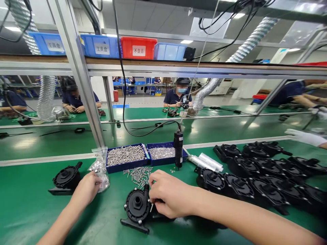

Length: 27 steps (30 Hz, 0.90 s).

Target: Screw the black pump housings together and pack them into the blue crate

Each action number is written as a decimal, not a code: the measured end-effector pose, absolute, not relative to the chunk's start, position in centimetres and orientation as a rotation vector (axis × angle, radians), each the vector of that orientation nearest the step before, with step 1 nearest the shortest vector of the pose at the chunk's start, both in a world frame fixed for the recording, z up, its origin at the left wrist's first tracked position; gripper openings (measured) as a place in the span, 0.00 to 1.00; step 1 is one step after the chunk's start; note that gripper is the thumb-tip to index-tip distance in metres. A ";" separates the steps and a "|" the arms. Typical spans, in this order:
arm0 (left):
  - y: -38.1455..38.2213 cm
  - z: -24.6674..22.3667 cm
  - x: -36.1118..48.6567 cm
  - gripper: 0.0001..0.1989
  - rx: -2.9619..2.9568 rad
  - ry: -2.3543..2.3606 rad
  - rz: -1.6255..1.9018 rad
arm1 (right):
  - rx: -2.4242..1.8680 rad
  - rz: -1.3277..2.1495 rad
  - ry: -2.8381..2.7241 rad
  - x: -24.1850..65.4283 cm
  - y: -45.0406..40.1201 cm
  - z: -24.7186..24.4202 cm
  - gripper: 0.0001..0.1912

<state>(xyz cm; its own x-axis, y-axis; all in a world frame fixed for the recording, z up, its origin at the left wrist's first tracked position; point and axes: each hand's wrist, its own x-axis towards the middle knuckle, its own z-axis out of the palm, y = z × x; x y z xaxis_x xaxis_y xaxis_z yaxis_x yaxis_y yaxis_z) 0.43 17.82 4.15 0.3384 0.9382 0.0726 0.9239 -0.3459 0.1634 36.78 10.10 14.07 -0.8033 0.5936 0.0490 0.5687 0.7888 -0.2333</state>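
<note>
My right hand (166,195) is at the right side of a black pump housing (138,206) with a round top and central spout. Its fingers are pinched on a thin silver screw (151,207), which points down beside the housing. My left hand (88,187) has its fingers curled together against a clear plastic bag (103,182) of small metal parts; what they pinch is hidden. Loose screws (139,175) lie in a pile behind the housing. Another black pump housing (65,177) stands left of my left hand.
Behind the pile are a blue tray of screws (126,154) and a blue tray of small nuts (161,153). A black electric screwdriver (178,149) hangs by its cable. Several black housings (238,185) crowd the right side. A co-worker's white-gloved hand (304,136) reaches in beyond them.
</note>
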 end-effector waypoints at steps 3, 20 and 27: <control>17.6 4.4 1.3 0.14 2.482 1.806 0.213 | -0.986 0.330 -2.836 36.8 10.0 14.3 0.06; 13.7 6.5 6.3 0.23 1.551 1.189 0.998 | -0.962 0.589 -2.419 35.4 12.4 14.5 0.05; 12.7 6.7 7.8 0.24 1.285 1.155 1.115 | -1.069 0.876 -2.183 30.6 15.3 13.0 0.06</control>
<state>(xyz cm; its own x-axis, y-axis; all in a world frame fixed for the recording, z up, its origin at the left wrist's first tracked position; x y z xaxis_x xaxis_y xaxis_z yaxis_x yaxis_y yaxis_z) 7.80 12.70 6.69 0.1064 0.9943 0.0006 0.0352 -0.0043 0.9994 30.64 15.29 12.96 -0.5322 0.8256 0.1877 0.4667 0.4710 -0.7485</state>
